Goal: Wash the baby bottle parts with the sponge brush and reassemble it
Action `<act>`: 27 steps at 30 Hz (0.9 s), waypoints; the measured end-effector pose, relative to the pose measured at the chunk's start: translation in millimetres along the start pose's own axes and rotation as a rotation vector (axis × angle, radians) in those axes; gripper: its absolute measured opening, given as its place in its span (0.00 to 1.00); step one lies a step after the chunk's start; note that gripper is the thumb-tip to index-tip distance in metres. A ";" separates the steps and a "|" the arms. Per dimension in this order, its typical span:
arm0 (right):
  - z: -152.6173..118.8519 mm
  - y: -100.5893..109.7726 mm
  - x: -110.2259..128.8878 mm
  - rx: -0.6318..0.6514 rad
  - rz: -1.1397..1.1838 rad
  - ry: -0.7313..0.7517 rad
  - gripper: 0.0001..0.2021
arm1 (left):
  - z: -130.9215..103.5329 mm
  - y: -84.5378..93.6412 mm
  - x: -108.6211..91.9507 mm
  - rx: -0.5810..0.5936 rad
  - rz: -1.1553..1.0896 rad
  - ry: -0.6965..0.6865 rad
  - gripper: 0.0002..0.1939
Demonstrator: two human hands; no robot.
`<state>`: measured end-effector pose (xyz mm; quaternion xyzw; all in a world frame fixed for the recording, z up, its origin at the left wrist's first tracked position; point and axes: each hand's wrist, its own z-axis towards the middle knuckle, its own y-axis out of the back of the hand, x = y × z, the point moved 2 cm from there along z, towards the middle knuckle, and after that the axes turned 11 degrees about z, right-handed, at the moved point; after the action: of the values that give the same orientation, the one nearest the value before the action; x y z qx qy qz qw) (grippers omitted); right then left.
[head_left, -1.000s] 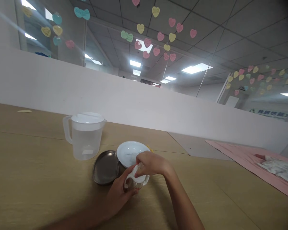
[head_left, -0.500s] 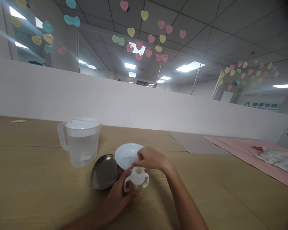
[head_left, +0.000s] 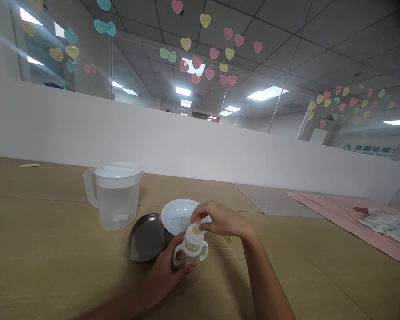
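My left hand (head_left: 168, 266) is wrapped round a small clear baby bottle (head_left: 191, 258) with a white collar and two white side handles. The bottle stands nearly upright, low in the middle of the view. Above it, my right hand (head_left: 216, 218) has its fingertips closed on the pale, see-through teat (head_left: 196, 227) at the collar's top; the fingers partly cover it. Just behind the hands lies a white dish (head_left: 173, 213) with something clear in it. To the left of the bottle is a steel kidney dish (head_left: 146, 240).
A clear lidded pitcher (head_left: 118, 200) holding liquid stands at the left. A small green thing (head_left: 227, 238) shows beside my right wrist. At the far right a pink cloth (head_left: 340, 209) carries a patterned garment (head_left: 386, 224). A white wall (head_left: 186, 146) backs the table.
My right hand has shifted slightly right, its fingertips now around the teat above the collar. The collar's top, seen open before, is now covered. My left hand stays on the bottle.
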<state>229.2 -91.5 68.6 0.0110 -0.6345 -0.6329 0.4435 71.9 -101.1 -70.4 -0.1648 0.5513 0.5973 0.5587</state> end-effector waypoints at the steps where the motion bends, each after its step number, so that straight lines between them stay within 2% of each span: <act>1: -1.6 3.3 -0.3 -0.034 0.021 0.000 0.11 | -0.1 -0.2 0.4 0.003 0.006 -0.010 0.33; 6: -12.9 21.8 3.4 -0.217 0.133 0.014 0.11 | -1.7 2.4 4.7 -0.007 0.138 -0.071 0.35; 10: -20.3 33.2 7.6 -0.390 0.202 0.027 0.10 | 2.5 16.6 1.3 -0.117 0.244 -0.119 0.33; 13: -20.5 35.8 9.1 -0.503 0.267 0.043 0.08 | 14.7 32.9 -18.8 -0.228 0.340 -0.162 0.27; 16: -17.1 34.3 11.2 -0.591 0.330 0.077 0.08 | 33.1 43.8 -50.5 -0.218 0.371 -0.216 0.19; 20: -13.3 32.9 14.9 -0.702 0.415 0.128 0.09 | 59.2 49.5 -82.5 -0.234 0.311 -0.332 0.18; 24: -11.6 34.2 14.7 -0.819 0.473 0.155 0.11 | 80.7 58.2 -85.9 -0.335 0.284 -0.398 0.13; 27: -7.8 32.7 11.6 -0.876 0.494 0.154 0.10 | 90.8 67.1 -80.0 -0.353 0.304 -0.411 0.12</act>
<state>244.5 -97.9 100.0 -0.2798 -0.2589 -0.7131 0.5883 78.7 -47.8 57.2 -0.0506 0.3328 0.7814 0.5255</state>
